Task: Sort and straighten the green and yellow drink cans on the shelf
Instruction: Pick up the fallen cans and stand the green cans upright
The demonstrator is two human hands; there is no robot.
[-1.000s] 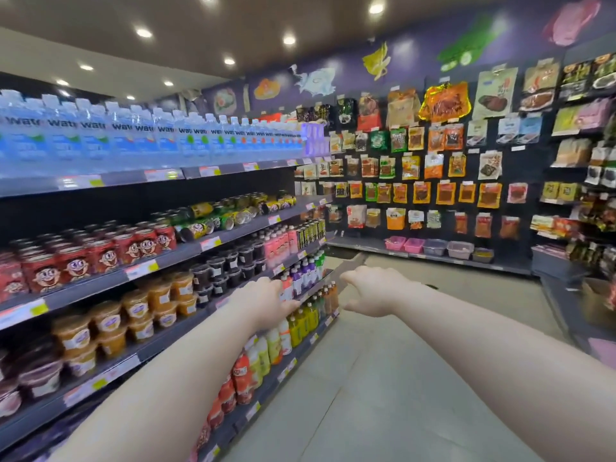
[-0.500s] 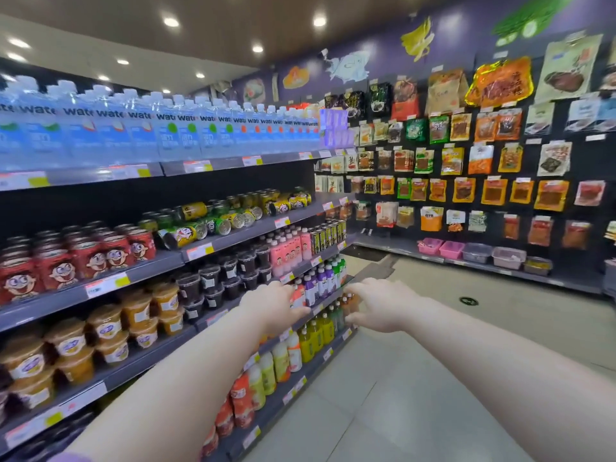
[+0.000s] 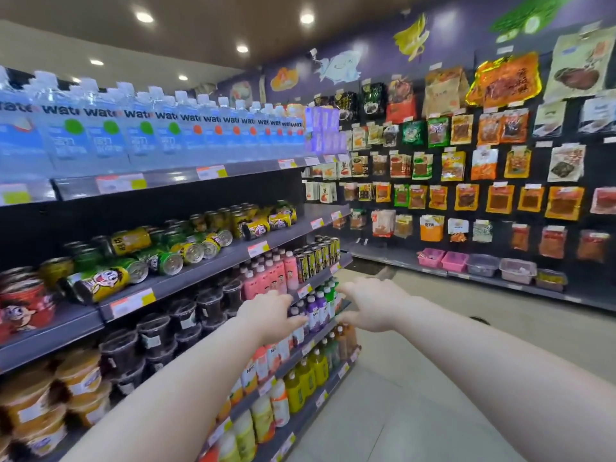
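Head view closer to cans (image 3: 191,252); left hand (image 3: 270,315), right hand (image 3: 370,305) still outstretched.

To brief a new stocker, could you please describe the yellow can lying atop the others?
Find the shelf on the left, under the water bottles. Among its green and yellow cans, one yellow can lies sideways atop others, higher than its neighbours.

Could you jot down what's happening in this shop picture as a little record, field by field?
Place: shop aisle
Green and yellow cans: mixed together, many lying on their sides
Shelf: second from the top, under the water bottles
Red cans: next along, to the left
Left hand: stretched forward, open, empty
Right hand: stretched forward, open, empty
Far wall: hanging snack packets
Progress: neither hand touches a can; sorting not begun
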